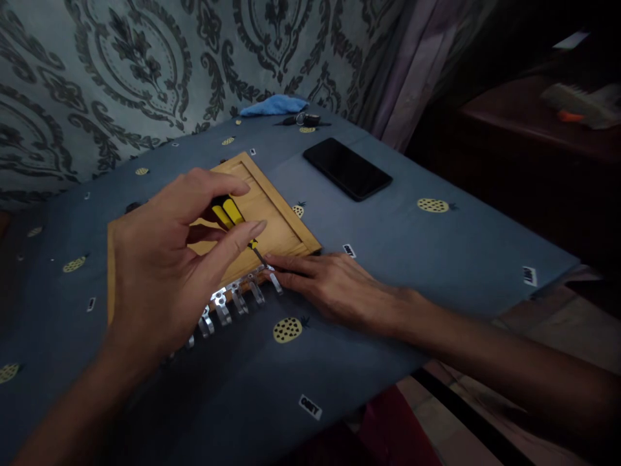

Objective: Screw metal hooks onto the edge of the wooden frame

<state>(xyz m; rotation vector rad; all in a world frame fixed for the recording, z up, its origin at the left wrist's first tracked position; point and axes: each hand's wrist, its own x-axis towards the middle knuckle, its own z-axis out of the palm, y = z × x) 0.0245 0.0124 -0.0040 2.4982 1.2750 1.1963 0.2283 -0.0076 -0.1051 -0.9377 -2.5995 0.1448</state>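
A screwdriver (233, 211) with a yellow and black handle slants down inside the curl of my left hand (162, 249). My thumb lies along the handle, and the index finger arches above it. The screwdriver's tip meets the end of a shiny metal strip of hooks (236, 298) along the near edge of a framed wooden board (259, 230). At that same end, my right hand (334, 285) pinches the strip with its fingertips against the board's edge. My left hand covers much of the board's left side.
A black phone (347, 168) lies beyond the board on the pineapple-print tablecloth (369, 278). Keys (305, 120) and a blue cloth (274, 105) are at the back, near a patterned curtain (204, 65). At the right stands a dark reddish surface (509, 113) with items on it.
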